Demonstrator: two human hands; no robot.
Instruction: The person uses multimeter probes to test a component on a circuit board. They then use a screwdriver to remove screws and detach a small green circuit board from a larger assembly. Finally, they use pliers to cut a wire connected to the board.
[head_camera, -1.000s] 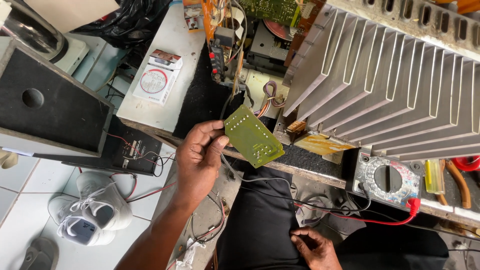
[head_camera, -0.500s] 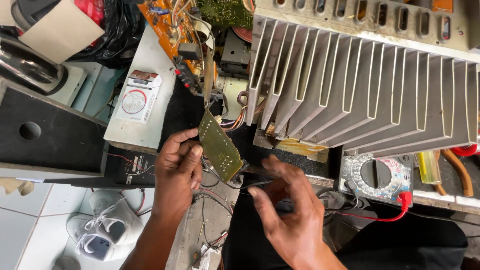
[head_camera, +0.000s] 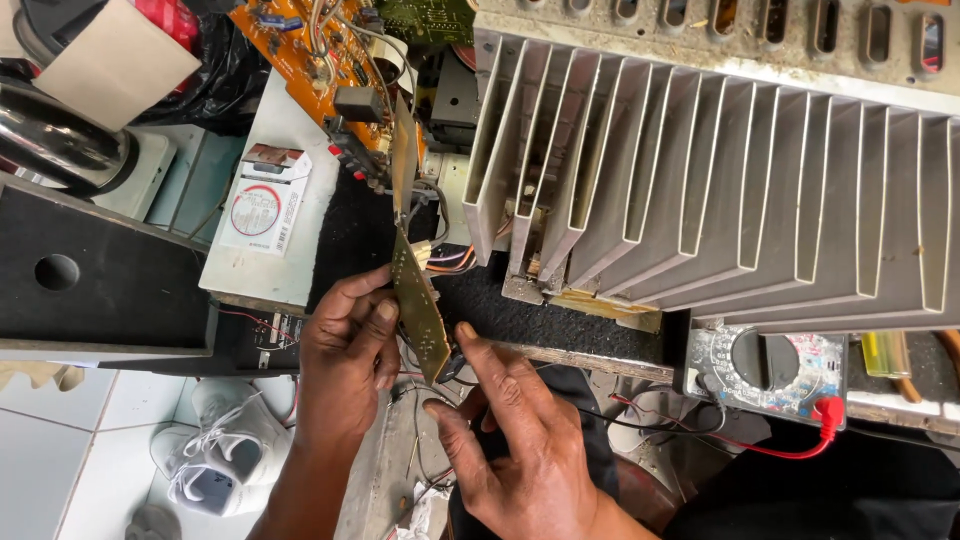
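Our left hand (head_camera: 345, 345) keeps its fingers clamped on the green circuit board (head_camera: 418, 305), now turned edge-on, while our right hand (head_camera: 510, 430) has come up, fingers touching its lower edge.

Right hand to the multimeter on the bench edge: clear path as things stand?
Probably yes. The right hand is at the green circuit board; the multimeter lies further right with only loose red and black leads between.

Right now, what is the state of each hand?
Left hand: closed on the green circuit board, held edge-on.
Right hand: fingers curled, thumb touching the board's lower edge; whether it grips anything cannot be told.
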